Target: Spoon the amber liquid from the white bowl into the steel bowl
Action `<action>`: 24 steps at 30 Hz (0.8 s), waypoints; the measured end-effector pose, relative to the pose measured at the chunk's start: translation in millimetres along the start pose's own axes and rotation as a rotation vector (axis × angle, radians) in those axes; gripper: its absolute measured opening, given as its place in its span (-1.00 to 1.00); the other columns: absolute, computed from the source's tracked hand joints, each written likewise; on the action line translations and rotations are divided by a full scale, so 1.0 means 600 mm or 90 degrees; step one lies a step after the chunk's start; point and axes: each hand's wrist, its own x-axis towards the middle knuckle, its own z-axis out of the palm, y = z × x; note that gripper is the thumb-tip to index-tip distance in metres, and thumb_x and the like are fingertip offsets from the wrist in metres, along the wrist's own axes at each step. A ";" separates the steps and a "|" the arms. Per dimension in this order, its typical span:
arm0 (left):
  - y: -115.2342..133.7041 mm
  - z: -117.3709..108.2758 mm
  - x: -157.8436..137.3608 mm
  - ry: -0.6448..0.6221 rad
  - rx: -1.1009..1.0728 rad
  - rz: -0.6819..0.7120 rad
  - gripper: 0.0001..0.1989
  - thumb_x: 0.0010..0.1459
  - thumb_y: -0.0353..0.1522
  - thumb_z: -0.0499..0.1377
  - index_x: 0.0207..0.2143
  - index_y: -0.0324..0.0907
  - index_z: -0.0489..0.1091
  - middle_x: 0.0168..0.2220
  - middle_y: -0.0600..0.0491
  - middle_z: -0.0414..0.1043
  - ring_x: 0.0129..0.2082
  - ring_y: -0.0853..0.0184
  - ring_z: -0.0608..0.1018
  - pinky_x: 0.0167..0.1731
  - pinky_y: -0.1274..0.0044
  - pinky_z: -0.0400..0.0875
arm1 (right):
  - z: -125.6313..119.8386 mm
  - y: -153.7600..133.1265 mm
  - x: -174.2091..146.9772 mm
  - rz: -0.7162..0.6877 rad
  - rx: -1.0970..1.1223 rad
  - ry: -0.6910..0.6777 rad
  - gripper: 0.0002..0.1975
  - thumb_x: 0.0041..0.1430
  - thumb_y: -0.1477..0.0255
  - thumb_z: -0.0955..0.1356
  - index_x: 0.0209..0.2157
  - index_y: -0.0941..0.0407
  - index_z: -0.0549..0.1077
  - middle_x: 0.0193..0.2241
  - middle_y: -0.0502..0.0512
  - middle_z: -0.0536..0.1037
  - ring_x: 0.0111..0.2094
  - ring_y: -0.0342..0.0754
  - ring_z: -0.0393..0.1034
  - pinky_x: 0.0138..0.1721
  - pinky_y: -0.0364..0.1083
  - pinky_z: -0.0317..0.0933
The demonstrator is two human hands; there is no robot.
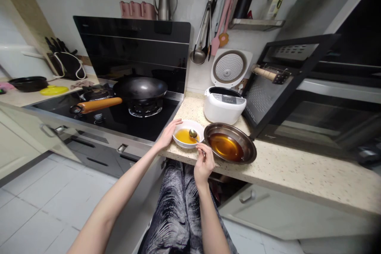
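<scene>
One bowl point(195, 124) lies between left hand point(169, 135), extended along its rim, and right hand point(204, 160), pinching one spoon point(193, 133); one basin point(249, 149) further right.

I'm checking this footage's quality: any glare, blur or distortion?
Head view: bright highlight on the wok, golden glare on the liquid in the metal bowl; head view again: wide-angle stretch toward the edges, the counter looking soft at its right end.
</scene>
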 end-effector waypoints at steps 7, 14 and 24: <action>0.000 0.000 0.001 -0.002 -0.002 0.001 -0.51 0.43 -0.17 -0.11 0.11 -0.22 0.47 0.30 -0.12 0.33 0.32 0.18 0.36 0.40 0.25 0.09 | -0.011 -0.014 0.011 -0.001 0.015 0.010 -0.84 0.36 0.56 0.29 -0.21 0.09 0.51 -0.25 0.10 0.61 -0.16 -0.06 0.55 -0.07 -0.03 0.42; -0.003 -0.001 0.001 -0.003 -0.008 0.005 -0.51 0.44 -0.17 -0.10 0.11 -0.23 0.47 0.29 -0.12 0.33 0.32 0.18 0.36 0.41 0.25 0.09 | -0.030 -0.031 0.026 0.005 0.018 0.040 -0.86 0.36 0.53 0.30 -0.21 0.10 0.51 -0.24 0.11 0.61 -0.16 -0.05 0.55 -0.07 0.00 0.44; -0.001 -0.001 0.001 -0.003 0.005 0.002 -0.50 0.44 -0.16 -0.12 0.12 -0.22 0.47 0.29 -0.11 0.34 0.32 0.16 0.36 0.40 0.23 0.10 | -0.064 -0.029 0.046 0.012 -0.030 0.092 -0.88 0.36 0.49 0.31 -0.23 0.12 0.51 -0.28 0.11 0.60 -0.19 -0.04 0.55 -0.09 0.01 0.44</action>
